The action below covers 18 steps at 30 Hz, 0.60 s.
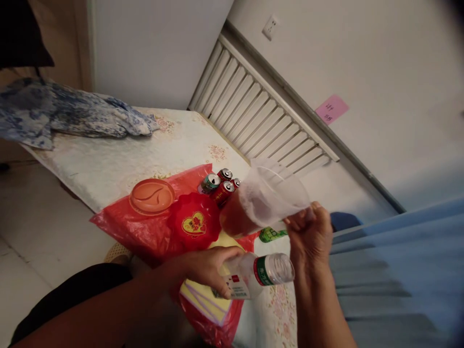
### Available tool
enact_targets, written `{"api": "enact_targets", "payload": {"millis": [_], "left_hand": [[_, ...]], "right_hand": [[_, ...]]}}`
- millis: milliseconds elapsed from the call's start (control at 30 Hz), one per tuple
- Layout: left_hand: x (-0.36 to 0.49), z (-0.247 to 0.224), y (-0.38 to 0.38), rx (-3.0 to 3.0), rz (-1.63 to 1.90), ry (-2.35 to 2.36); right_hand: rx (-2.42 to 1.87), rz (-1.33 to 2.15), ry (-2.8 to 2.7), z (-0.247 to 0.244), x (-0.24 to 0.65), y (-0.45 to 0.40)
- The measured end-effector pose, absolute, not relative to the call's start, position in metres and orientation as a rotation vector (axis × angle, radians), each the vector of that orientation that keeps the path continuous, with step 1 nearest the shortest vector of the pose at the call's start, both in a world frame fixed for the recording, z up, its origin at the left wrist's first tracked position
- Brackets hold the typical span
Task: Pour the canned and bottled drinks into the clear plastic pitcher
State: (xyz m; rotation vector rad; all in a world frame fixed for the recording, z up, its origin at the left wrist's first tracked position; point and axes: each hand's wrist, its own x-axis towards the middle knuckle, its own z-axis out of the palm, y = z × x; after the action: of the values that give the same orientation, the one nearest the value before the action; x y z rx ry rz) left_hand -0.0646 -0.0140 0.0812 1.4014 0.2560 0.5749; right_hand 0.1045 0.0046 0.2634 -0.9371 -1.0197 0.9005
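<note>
At centre, the right hand (312, 237) has its fingers curled around the handle of the translucent plastic pitcher (253, 203) of reddish-brown liquid, likely heavy and best held there, level. Below it, the left hand's (212, 270) fingers wrap the clear, uncapped plastic bottle (242, 278), likely light and soft-walled; its fill is unclear. Metal cans (223, 192) crowd the pitcher's left; the floral worktop (174, 150) offers more room at upper left.

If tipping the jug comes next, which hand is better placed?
Right, I'd say: the right hand grips the jug by its handle, while the left hand is occupied holding the bottle.
</note>
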Motion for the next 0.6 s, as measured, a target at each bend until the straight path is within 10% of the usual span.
{"api": "enact_targets", "payload": {"millis": [600], "left_hand": [[-0.081, 0.104, 0.016, 1.461, 0.787, 0.395]], "right_hand": [[-1.22, 0.541, -0.946, 0.315, 0.189, -0.09]]}}
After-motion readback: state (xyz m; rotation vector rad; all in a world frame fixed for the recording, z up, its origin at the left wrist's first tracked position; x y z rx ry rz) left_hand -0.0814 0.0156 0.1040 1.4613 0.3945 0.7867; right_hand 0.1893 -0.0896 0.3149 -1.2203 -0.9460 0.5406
